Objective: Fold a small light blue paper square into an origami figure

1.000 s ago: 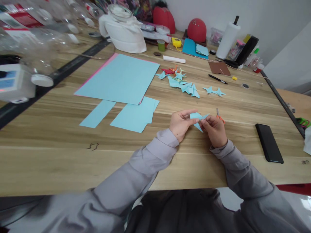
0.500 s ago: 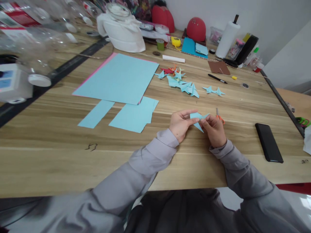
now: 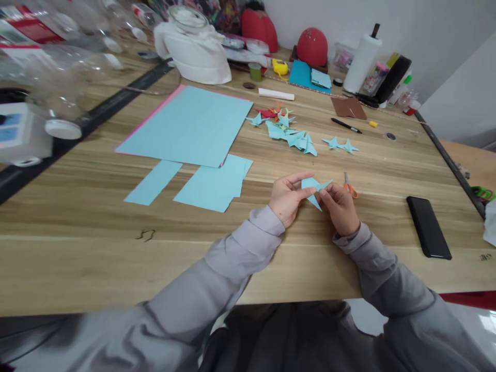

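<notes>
Black phone [image 3: 429, 227]: lies near front right corner of surface [image 3: 96, 274]. Paper roll [image 3: 361, 64] and yellow tape measure [image 3: 279, 67]: sit near back edge.

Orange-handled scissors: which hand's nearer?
Right. The right hand is just beside the scissors, on their near-left side; the left hand is farther left, across the folded blue paper that both hands hold.
</notes>
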The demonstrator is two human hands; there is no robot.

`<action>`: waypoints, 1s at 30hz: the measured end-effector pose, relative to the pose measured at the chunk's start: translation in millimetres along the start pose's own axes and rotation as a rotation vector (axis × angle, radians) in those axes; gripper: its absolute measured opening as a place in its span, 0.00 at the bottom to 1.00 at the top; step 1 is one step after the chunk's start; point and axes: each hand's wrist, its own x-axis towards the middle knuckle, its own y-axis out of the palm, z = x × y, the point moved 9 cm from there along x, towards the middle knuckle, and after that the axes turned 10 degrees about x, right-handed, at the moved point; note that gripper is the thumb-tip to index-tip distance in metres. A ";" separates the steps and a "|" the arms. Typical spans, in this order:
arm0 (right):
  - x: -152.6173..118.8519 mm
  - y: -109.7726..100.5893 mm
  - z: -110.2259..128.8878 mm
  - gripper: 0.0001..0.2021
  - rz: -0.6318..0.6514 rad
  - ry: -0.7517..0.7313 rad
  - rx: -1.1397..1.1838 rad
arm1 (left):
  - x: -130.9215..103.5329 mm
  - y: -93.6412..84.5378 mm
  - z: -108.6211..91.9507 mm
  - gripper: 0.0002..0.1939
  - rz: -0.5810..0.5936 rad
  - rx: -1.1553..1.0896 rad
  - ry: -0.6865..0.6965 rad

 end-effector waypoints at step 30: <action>-1.0 -21.8 -8.8 0.18 -0.228 0.068 0.161 | 3.8 -3.5 -3.7 0.20 0.018 0.243 0.085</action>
